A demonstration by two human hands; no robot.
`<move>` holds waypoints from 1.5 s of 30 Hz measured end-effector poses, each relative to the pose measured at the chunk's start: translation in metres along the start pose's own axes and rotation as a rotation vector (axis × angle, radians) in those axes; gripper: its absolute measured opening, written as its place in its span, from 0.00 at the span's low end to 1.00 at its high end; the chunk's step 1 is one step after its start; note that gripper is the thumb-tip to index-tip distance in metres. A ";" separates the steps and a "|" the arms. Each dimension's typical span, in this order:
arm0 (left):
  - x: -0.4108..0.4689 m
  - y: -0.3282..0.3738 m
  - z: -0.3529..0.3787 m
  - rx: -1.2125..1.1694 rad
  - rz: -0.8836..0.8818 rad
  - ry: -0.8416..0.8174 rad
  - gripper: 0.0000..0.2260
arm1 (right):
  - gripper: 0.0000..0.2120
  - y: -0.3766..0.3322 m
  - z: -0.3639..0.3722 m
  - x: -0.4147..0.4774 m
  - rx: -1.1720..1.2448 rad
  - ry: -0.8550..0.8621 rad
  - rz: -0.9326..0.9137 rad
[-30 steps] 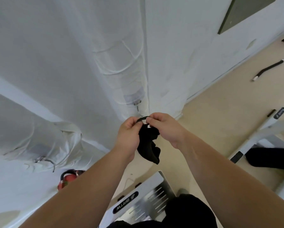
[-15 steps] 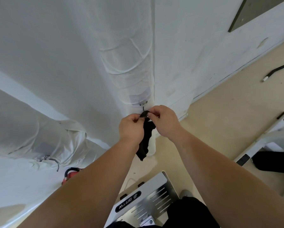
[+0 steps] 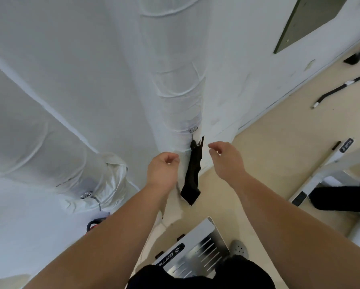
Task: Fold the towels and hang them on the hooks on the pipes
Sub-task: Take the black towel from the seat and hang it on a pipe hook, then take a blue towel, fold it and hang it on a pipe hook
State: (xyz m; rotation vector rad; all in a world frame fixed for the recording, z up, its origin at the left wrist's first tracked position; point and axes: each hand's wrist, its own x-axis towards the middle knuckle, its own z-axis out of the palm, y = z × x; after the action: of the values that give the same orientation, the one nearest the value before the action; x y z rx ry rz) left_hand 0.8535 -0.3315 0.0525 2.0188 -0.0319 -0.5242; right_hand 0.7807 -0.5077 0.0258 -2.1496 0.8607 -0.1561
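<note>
A small black towel hangs by its loop from a metal hook low on the upright white-wrapped pipe. My left hand is just left of the towel, fingers loosely curled, holding nothing. My right hand is just right of it, fingers apart and empty. Neither hand touches the towel. A second hook sticks out bare from the slanted wrapped pipe at the lower left.
A silver ribbed step plate lies below my arms. A grey shoe stands beside it. A red object sits under the left pipe. White equipment frame and dark cloth are at right; black straps lie on the beige floor.
Both hands held the towel's loop up at the hook. Now they have let go and moved apart, and the towel hangs on the hook by itself.
</note>
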 end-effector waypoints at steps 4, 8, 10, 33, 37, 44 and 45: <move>-0.026 -0.015 -0.057 0.040 0.139 -0.173 0.06 | 0.12 -0.022 0.022 -0.069 0.034 0.128 0.140; -0.065 -0.019 -0.127 0.145 0.289 -0.393 0.10 | 0.11 -0.059 0.050 -0.168 0.059 0.238 0.242; -0.080 -0.017 -0.155 0.199 0.349 -0.455 0.09 | 0.11 -0.076 0.056 -0.206 0.066 0.243 0.259; -0.325 -0.133 -0.086 0.674 0.460 -0.830 0.15 | 0.15 0.058 0.037 -0.547 -0.042 0.247 0.537; -0.412 -0.172 -0.035 0.782 0.473 -0.852 0.16 | 0.16 0.129 0.019 -0.633 -0.054 0.221 0.553; -0.539 -0.239 0.030 0.975 0.536 -0.997 0.17 | 0.18 0.224 -0.006 -0.774 -0.294 0.154 0.761; -0.551 -0.247 0.037 0.992 0.530 -1.027 0.18 | 0.19 0.235 -0.005 -0.790 -0.323 0.163 0.790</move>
State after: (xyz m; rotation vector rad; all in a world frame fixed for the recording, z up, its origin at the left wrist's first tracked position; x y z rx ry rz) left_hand 0.2920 -0.1087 0.0212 2.2356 -1.6669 -1.2896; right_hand 0.0533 -0.1209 -0.0081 -1.9240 1.8607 0.2288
